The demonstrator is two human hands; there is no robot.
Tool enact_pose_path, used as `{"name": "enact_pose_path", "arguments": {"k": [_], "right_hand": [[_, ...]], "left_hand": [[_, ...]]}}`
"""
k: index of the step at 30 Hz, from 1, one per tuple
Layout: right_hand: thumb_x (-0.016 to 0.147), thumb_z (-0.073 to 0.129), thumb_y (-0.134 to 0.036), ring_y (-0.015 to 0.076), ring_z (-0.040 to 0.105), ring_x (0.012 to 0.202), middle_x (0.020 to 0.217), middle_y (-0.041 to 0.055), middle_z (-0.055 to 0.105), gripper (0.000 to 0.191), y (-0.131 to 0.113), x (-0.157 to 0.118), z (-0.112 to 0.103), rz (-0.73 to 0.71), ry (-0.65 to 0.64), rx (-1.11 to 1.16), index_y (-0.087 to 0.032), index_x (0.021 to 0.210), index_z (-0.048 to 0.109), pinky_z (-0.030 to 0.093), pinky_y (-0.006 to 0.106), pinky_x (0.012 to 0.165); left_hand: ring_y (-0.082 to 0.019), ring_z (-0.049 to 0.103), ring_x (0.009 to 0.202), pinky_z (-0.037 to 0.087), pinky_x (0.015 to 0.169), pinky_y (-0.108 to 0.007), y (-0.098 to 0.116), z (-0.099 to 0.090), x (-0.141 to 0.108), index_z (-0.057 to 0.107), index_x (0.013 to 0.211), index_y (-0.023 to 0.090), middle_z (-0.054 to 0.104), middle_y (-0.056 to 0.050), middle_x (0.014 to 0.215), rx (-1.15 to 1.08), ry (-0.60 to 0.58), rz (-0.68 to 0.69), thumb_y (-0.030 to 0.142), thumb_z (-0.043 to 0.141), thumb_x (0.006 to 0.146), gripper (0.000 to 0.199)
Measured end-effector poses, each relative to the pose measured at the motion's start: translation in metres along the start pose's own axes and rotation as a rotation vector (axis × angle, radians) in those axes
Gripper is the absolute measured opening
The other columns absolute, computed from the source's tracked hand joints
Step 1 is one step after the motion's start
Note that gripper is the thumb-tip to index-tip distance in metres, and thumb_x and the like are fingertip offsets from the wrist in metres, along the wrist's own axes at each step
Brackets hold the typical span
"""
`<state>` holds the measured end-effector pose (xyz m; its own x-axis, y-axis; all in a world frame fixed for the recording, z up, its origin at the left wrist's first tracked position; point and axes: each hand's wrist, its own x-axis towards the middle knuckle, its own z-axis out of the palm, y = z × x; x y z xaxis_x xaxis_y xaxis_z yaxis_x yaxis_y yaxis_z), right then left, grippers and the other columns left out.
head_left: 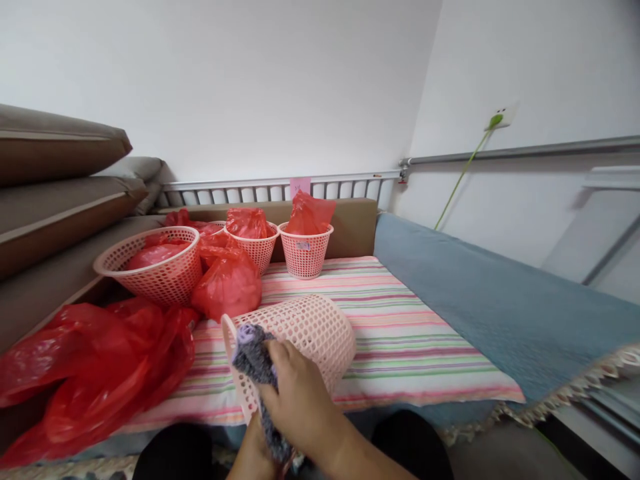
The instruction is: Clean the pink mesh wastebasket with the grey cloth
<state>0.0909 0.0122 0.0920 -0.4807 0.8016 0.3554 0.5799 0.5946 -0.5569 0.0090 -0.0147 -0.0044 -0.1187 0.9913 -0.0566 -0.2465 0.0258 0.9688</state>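
A pale pink perforated plastic basket lies on its side on a striped cloth, its open rim toward the lower left. My right hand grips a dark grey fuzzy cloth with a lilac patch and presses it against the basket near the rim. Below it, my left hand is at the lower end of the rim, partly covered by the grey cloth and my right hand; its fingers are mostly hidden.
Pink baskets holding red plastic bags stand at the back and left. A knotted red bag sits between them, and loose red bags lie at left. Stacked cushions rise far left; blue fabric covers the right.
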Motion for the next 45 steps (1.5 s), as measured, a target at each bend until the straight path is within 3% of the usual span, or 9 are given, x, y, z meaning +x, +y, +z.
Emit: {"name": "enact_pose_path", "arguments": {"k": [5, 10, 14, 20, 26, 34, 37, 40, 45], "right_hand": [[0.083, 0.047, -0.03, 0.0196, 0.054, 0.099, 0.104, 0.0082, 0.059, 0.033, 0.058, 0.026, -0.014, 0.161, 0.093, -0.1, -0.019, 0.114, 0.047, 0.037, 0.026, 0.08], [0.085, 0.042, -0.038, 0.0214, 0.058, 0.093, 0.103, 0.0108, 0.061, 0.033, 0.146, 0.047, -0.043, 0.563, 0.137, -0.29, -0.018, 0.111, 0.048, 0.038, 0.026, 0.069], [0.085, 0.041, -0.042, 0.023, 0.059, 0.091, 0.102, 0.0114, 0.062, 0.037, 0.175, 0.042, -0.052, 0.656, 0.143, -0.357, -0.018, 0.114, 0.046, 0.038, 0.028, 0.066], [0.086, 0.041, -0.038, 0.0228, 0.058, 0.095, 0.103, 0.0117, 0.061, 0.036, 0.166, 0.035, -0.046, 0.576, 0.167, -0.371, -0.018, 0.115, 0.044, 0.037, 0.027, 0.067], [0.083, 0.044, -0.039, 0.0231, 0.058, 0.093, 0.102, 0.0109, 0.061, 0.034, 0.155, 0.049, -0.05, 0.61, 0.135, -0.311, -0.018, 0.109, 0.048, 0.037, 0.027, 0.068], [0.079, 0.05, -0.026, 0.0182, 0.055, 0.089, 0.097, 0.0051, 0.059, 0.024, 0.023, 0.025, -0.014, 0.041, 0.02, -0.08, -0.021, 0.102, 0.05, 0.037, 0.026, 0.073], [0.079, 0.051, -0.027, 0.0186, 0.054, 0.088, 0.096, 0.0052, 0.058, 0.023, 0.001, 0.016, -0.005, -0.025, 0.009, -0.059, -0.021, 0.102, 0.051, 0.037, 0.026, 0.074], [0.082, 0.049, -0.031, 0.0185, 0.055, 0.091, 0.097, 0.0056, 0.059, 0.027, 0.016, 0.02, -0.008, -0.002, 0.009, -0.041, -0.021, 0.107, 0.05, 0.038, 0.026, 0.075], [0.081, 0.049, -0.033, 0.0219, 0.056, 0.095, 0.102, 0.0087, 0.06, 0.03, 0.09, 0.042, -0.031, 0.233, 0.067, -0.209, -0.019, 0.109, 0.05, 0.037, 0.027, 0.074]], "left_hand": [[-0.033, 0.053, 0.114, 0.038, 0.1, -0.046, -0.005, -0.005, -0.01, 0.058, 0.112, 0.017, 0.063, -0.014, 0.117, 0.094, -0.098, 0.097, 0.047, 0.07, 0.065, 0.057], [-0.031, 0.048, 0.12, 0.029, 0.106, -0.045, -0.02, -0.011, -0.014, 0.054, 0.121, 0.021, 0.064, -0.013, 0.116, 0.186, -0.216, 0.096, 0.05, 0.065, 0.068, 0.061], [-0.033, 0.049, 0.118, 0.031, 0.104, -0.047, -0.013, -0.015, -0.012, 0.052, 0.123, 0.02, 0.06, -0.014, 0.122, 0.16, -0.278, 0.098, 0.049, 0.069, 0.065, 0.067], [-0.03, 0.047, 0.12, 0.031, 0.105, -0.044, 0.023, -0.011, -0.011, 0.049, 0.124, 0.016, 0.059, -0.014, 0.124, 0.044, -0.134, 0.039, 0.032, 0.068, 0.071, 0.059], [-0.031, 0.048, 0.12, 0.032, 0.104, -0.045, 0.021, -0.008, -0.016, 0.053, 0.121, 0.018, 0.06, -0.013, 0.122, 0.082, -0.255, 0.062, 0.042, 0.066, 0.071, 0.057], [-0.031, 0.053, 0.115, 0.035, 0.102, -0.048, -0.019, -0.017, -0.013, 0.06, 0.106, 0.021, 0.064, -0.012, 0.116, -0.011, -0.284, 0.034, 0.044, 0.066, 0.071, 0.042], [-0.033, 0.057, 0.109, 0.037, 0.099, -0.051, -0.04, -0.019, -0.008, 0.063, 0.098, 0.02, 0.068, -0.012, 0.109, -0.123, -0.28, 0.029, 0.048, 0.072, 0.064, 0.045], [-0.033, 0.055, 0.112, 0.032, 0.103, -0.051, -0.043, -0.019, -0.007, 0.061, 0.105, 0.02, 0.065, -0.013, 0.113, -0.116, -0.288, 0.05, 0.053, 0.07, 0.062, 0.055], [-0.03, 0.044, 0.123, 0.024, 0.108, -0.048, -0.02, -0.022, -0.015, 0.057, 0.118, 0.023, 0.056, -0.01, 0.128, 0.139, -0.366, 0.078, 0.045, 0.06, 0.076, 0.048]]}}
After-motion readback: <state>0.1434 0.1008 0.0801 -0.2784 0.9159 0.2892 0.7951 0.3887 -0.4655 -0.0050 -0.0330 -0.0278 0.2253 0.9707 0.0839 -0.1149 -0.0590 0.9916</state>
